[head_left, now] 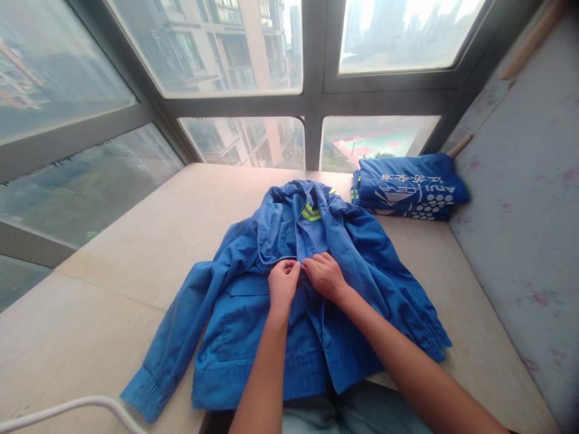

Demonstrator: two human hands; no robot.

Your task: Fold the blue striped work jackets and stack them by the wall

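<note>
A blue jacket (235,313) lies spread on the pale ledge, its collar toward the window and both sleeves out to the sides. A yellow-green reflective strip shows inside near the collar. My left hand (283,282) pinches the edge of the front opening at mid-chest. Close beside it, my right hand (323,276) is closed on the facing edge of the same opening. The fingertips of both hands nearly meet; any zipper or button between them is too small to make out.
Folded blue garments with white print (409,185) are stacked at the back right, against the patterned wall (534,241). Windows border the pale ledge (113,271) at the back and left. A white cable (85,402) curves across the lower left corner.
</note>
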